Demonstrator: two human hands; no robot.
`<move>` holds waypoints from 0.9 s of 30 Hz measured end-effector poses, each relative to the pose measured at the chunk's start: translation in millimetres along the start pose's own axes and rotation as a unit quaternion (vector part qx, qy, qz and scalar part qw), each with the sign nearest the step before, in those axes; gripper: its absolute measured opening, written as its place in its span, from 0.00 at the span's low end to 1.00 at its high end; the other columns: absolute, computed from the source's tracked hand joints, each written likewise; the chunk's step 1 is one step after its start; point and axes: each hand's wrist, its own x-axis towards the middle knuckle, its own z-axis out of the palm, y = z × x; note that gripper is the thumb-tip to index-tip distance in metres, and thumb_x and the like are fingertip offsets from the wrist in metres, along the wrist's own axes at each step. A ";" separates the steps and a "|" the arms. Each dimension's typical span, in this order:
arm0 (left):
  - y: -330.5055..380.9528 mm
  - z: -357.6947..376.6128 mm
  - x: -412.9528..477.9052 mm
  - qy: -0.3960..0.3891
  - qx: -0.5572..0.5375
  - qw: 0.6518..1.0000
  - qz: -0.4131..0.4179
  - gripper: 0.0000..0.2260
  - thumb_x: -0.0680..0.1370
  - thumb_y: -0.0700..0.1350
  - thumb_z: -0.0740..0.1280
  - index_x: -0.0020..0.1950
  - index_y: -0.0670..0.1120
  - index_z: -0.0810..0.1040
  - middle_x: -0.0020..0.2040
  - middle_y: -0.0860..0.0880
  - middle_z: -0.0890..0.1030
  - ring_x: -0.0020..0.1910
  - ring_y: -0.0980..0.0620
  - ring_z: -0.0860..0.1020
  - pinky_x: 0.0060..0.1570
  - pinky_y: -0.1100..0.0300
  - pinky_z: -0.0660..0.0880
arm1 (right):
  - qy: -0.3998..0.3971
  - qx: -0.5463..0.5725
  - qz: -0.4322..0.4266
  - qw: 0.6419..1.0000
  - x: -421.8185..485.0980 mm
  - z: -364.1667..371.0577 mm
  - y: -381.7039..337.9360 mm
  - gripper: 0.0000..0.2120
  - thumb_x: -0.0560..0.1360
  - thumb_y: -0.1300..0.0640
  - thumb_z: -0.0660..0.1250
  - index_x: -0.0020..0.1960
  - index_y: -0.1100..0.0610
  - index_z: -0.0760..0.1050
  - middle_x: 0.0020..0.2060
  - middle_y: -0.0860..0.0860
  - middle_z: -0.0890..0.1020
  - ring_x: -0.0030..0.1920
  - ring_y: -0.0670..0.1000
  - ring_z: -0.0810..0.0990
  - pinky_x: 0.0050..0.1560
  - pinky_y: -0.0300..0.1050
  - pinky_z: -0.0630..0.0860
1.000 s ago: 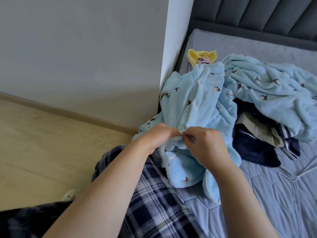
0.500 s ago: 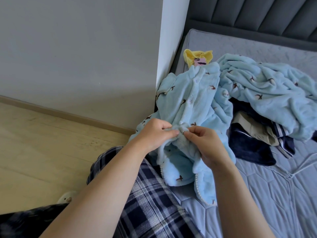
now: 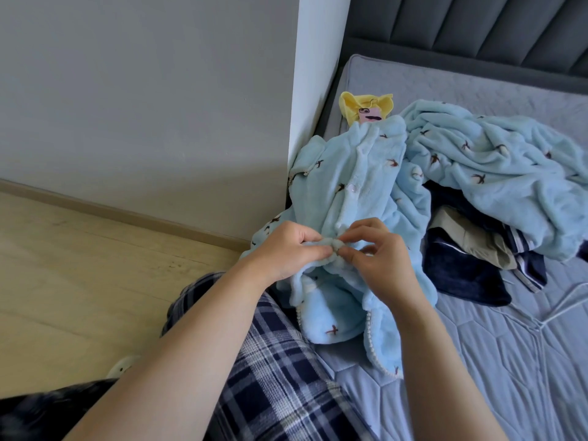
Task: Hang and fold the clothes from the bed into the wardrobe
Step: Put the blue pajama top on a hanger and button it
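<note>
A fluffy light-blue pyjama top [image 3: 353,186] with small brown prints and a button placket lies on the bed's left edge. My left hand [image 3: 288,249] pinches the top's front edge near its lower part. My right hand [image 3: 375,253] pinches the opposite edge right beside it, fingertips almost touching. A matching light-blue garment [image 3: 496,173] is heaped to the right. Under it lie a dark navy garment [image 3: 461,275] and a beige one [image 3: 471,240].
The grey quilted mattress [image 3: 477,361] fills the lower right, with a dark padded headboard [image 3: 477,30] behind. A yellow cloth with a pink phone [image 3: 366,108] lies past the top. A white cord [image 3: 569,300] crosses the mattress. A grey wall [image 3: 143,90] stands left, wooden floor [image 3: 79,265] below.
Both hands have stayed together on the top's front edge, shifting slightly up it; my right fingers have spread a little while working the fabric.
</note>
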 end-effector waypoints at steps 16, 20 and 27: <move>3.8 3.8 -0.5 0.037 -0.001 0.999 -0.017 0.11 0.69 0.43 0.73 0.29 0.42 0.77 0.25 0.52 0.70 0.26 0.57 0.67 0.30 0.64 0.64 | -0.062 0.052 0.035 0.996 5.2 -1.2 11.8 0.09 0.71 0.66 0.70 0.35 0.56 0.76 0.29 0.49 0.77 0.32 0.45 0.73 0.35 0.36 0.71; 6.0 2.3 -0.4 0.027 -0.028 0.999 -0.038 0.10 0.67 0.44 0.73 0.30 0.41 0.76 0.27 0.50 0.70 0.28 0.55 0.68 0.33 0.62 0.64 | -0.115 0.139 0.008 0.984 3.2 -1.2 18.0 0.10 0.73 0.71 0.66 0.42 0.57 0.75 0.33 0.47 0.76 0.36 0.49 0.72 0.39 0.40 0.70; 9.8 2.9 -0.1 -0.002 -0.081 0.994 -0.077 0.12 0.69 0.39 0.74 0.50 0.34 0.81 0.48 0.34 0.82 0.45 0.47 0.79 0.55 0.49 0.75 | -0.178 0.166 -0.014 0.970 6.4 -5.8 20.1 0.12 0.75 0.71 0.63 0.44 0.56 0.78 0.35 0.47 0.77 0.34 0.47 0.72 0.35 0.33 0.69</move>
